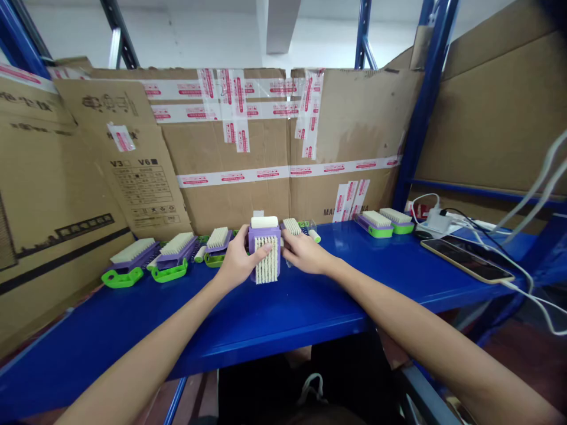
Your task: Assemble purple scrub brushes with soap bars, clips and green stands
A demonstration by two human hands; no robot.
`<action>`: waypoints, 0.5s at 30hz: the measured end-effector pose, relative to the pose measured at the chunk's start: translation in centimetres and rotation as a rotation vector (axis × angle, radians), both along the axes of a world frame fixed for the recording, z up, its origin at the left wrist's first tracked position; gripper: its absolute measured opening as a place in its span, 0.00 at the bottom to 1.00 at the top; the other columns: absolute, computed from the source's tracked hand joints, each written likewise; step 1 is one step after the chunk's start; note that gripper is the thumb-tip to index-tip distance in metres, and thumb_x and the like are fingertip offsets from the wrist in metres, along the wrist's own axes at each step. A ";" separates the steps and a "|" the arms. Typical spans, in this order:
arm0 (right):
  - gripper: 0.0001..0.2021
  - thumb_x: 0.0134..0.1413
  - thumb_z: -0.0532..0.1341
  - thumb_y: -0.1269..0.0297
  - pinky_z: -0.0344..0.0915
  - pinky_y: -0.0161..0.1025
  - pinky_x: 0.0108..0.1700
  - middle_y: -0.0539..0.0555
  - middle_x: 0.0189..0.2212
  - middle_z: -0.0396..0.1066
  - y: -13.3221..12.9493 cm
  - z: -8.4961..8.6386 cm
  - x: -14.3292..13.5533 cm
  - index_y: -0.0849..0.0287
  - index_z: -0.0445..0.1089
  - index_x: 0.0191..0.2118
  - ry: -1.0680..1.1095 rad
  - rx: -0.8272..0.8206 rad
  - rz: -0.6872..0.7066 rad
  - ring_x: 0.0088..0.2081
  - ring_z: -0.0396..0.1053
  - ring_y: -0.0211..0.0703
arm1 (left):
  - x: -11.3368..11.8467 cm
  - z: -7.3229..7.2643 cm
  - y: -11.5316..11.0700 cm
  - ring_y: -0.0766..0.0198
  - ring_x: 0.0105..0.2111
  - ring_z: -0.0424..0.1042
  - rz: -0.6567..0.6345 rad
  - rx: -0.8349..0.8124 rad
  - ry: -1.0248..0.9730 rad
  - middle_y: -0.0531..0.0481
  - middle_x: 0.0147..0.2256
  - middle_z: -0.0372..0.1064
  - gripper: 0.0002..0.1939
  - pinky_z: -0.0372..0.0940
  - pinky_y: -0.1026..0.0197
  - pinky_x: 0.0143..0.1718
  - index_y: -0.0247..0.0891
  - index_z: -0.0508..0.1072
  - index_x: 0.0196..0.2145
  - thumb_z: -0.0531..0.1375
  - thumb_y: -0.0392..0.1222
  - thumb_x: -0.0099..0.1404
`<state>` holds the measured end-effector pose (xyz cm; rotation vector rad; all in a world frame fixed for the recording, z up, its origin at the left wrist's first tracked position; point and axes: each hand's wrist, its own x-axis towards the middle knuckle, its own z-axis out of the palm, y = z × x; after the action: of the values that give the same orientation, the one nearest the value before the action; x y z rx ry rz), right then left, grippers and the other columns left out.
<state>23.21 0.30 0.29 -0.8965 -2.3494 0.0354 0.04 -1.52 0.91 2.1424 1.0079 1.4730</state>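
My left hand (239, 258) is closed around a purple scrub brush (267, 260), its thumb lying over the cream bristles. The brush stands tilted with its bristles toward me, and a white roller (264, 222) sits at its top end. My right hand (305, 252) is closed at the brush's right edge, fingertips bent against it and partly hidden. Just behind that hand lies another brush (291, 225), with a small white roller (314, 235) beside it. To the left, several purple-and-green brushes (177, 248) rest bristles up on the blue shelf (310, 307).
Two more brushes (376, 221) lie at the right rear. A phone (467, 258) rests at the shelf's right side, among white cables (531, 289) and a charger (436, 220). Taped cardboard (234, 206) walls off the back, and blue posts (420, 118) stand at the corners.
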 end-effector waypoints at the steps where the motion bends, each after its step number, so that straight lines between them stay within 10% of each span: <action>1: 0.08 0.73 0.56 0.66 0.63 0.40 0.39 0.54 0.33 0.78 0.1 -0.1 0.0 0.60 0.66 0.52 -0.022 -0.005 0.003 0.35 0.74 0.46 | 0.0 -0.1 0.0 0.54 0.42 0.79 0.003 0.000 0.000 0.45 0.44 0.78 0.26 0.72 0.55 0.44 0.38 0.70 0.51 0.70 0.57 0.65; 15: 0.09 0.74 0.57 0.68 0.68 0.45 0.50 0.60 0.42 0.80 0.5 -0.3 0.1 0.61 0.74 0.45 -0.129 0.012 0.045 0.44 0.75 0.49 | 0.3 -0.1 -0.3 0.54 0.41 0.79 0.007 -0.026 0.040 0.47 0.42 0.79 0.26 0.73 0.55 0.43 0.38 0.70 0.49 0.71 0.56 0.63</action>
<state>23.30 0.80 -0.03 -0.8637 -2.4859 -0.0187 0.34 -1.77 0.82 2.1601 1.0439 1.4182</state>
